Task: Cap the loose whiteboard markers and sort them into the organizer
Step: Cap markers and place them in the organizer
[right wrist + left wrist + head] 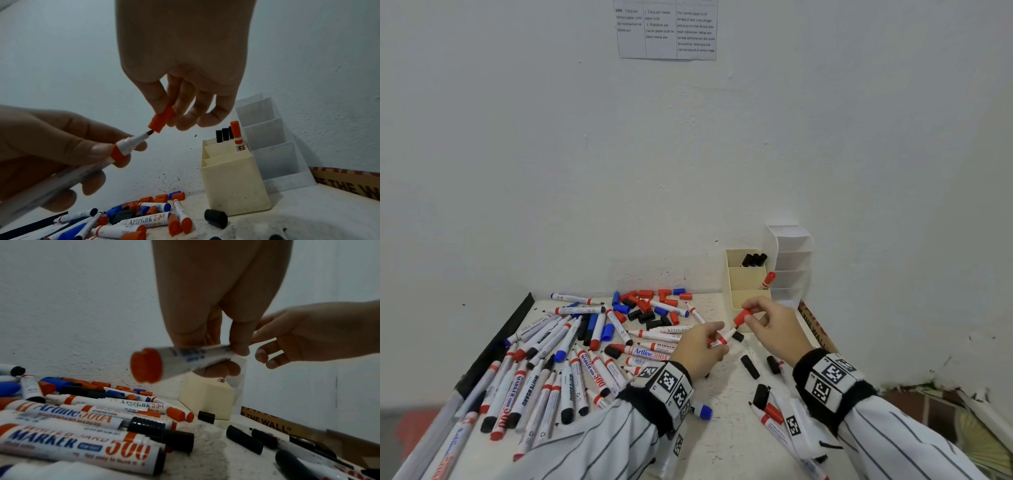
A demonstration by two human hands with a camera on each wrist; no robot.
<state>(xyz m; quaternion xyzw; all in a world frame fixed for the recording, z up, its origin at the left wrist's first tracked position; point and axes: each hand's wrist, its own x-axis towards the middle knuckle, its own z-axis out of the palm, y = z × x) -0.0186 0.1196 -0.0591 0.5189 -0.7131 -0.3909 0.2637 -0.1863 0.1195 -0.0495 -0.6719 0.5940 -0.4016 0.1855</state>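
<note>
The left hand holds the marker steady; the right hand, pinching the cap, should push it straight on.

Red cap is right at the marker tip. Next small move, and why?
Probably push the red cap down over the tip of the red marker until it seats. The right hand pinches the cap with its open end just at the bare tip, roughly in line, while the left hand grips the barrel. The cap is not on yet.
</note>
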